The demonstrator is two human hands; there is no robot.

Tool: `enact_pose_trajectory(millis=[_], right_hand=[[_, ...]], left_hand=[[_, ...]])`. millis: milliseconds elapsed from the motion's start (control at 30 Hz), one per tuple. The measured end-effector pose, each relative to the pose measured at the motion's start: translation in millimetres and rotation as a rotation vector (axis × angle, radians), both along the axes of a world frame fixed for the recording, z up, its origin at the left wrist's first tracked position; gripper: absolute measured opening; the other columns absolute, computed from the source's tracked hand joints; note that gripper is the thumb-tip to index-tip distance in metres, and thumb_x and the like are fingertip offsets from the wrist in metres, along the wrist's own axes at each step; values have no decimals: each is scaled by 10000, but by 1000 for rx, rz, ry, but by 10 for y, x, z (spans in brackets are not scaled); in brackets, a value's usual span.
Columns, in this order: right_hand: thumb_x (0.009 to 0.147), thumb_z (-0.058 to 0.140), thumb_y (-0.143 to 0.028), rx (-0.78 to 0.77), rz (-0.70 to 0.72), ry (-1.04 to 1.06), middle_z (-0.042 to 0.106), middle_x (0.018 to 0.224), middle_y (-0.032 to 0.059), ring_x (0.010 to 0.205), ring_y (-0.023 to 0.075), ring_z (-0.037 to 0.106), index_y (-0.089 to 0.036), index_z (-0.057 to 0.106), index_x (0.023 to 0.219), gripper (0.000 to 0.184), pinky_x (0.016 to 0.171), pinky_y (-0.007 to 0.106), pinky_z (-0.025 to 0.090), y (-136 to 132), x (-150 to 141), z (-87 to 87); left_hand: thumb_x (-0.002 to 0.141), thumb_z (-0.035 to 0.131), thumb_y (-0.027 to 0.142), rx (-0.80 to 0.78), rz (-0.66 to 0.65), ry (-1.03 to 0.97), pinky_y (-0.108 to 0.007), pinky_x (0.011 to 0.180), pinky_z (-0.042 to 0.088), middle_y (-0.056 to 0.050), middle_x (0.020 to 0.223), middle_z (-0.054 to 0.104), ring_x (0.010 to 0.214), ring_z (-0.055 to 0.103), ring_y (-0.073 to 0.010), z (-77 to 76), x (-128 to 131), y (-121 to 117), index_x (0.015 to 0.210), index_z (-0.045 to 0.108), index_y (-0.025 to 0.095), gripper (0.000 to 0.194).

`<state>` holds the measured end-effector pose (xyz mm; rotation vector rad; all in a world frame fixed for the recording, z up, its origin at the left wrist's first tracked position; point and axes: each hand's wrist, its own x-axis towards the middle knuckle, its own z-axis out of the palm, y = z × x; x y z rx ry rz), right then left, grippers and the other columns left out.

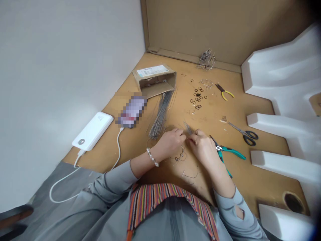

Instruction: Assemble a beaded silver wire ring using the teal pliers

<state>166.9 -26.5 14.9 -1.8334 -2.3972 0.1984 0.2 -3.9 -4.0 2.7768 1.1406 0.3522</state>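
Note:
My left hand [169, 144], with a beaded bracelet [151, 156] at the wrist, is closed in a pinch. Its fingertips meet those of my right hand [202, 146], and whatever lies between them is too small to make out. From the closed fingers of my right hand a few thin grey wires [187, 128] stick out at the top. Below the hands lies a thin wire loop with small beads [178, 157]. A large bundle of straight wires [160, 117] rests beyond my left hand. Teal-handled pliers [232, 152] lie just right of my right hand, partly hidden by it.
An open cardboard box [157, 80] stands at the back left, near a phone [132, 112] and a white power bank [93, 131] with a cable. Several dark rings [198, 95], yellow-handled pliers [225, 92], scissors [247, 135] and tangled wire [207, 60] lie farther right. White foam [268, 125] borders the right edge.

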Motion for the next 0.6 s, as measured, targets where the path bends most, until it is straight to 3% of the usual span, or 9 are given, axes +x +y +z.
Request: enact_pose_trajectory(millis=[167,267,367,467,533,600], right_hand=[[857,489,-183,-77,45,177,628,780,45,651,149,576,-200,681,789,204,602,253,354,38,64,-69],[827,523,-180,-149,59,371,623,728,35,657,144,569,-188,655,735,162,631,253,387,80,108,-94],[815,565,-261,-334,-6,660,613,638,8,589,129,551,-183,642,733,136,591,255,408,107,137,-71],[778,631,-366,-548,-111,945,606,576,-16,526,113,543,-174,648,791,193,562,257,428,112,139,-14],[729,690,-388,-622,-166,1093,616,572,-18,524,108,553,-169,653,795,232,573,260,446,107,132,13],[693,731,-386,-651,-207,1219,624,574,-17,521,102,557,-168,657,778,245,572,258,456,103,128,19]], left_hand=[[924,423,185,-98,-9,-14,-276,636,423,-64,822,587,772,554,-178,2,7,24,810,605,131,221],[917,440,191,-240,4,-147,-269,670,421,-55,809,615,737,560,-154,-5,-19,73,803,620,123,224],[873,512,179,-467,30,-397,-249,700,417,-32,789,638,737,568,-128,8,-75,130,803,633,132,148],[856,528,244,-870,88,-624,-210,575,400,15,616,579,561,523,-86,49,-128,166,804,618,131,153],[841,544,291,-1082,97,-765,-194,528,391,32,574,543,507,502,-70,77,-145,171,792,595,125,180],[810,586,315,-1182,98,-897,-189,533,407,28,608,549,523,513,-63,98,-143,163,770,578,120,199]])
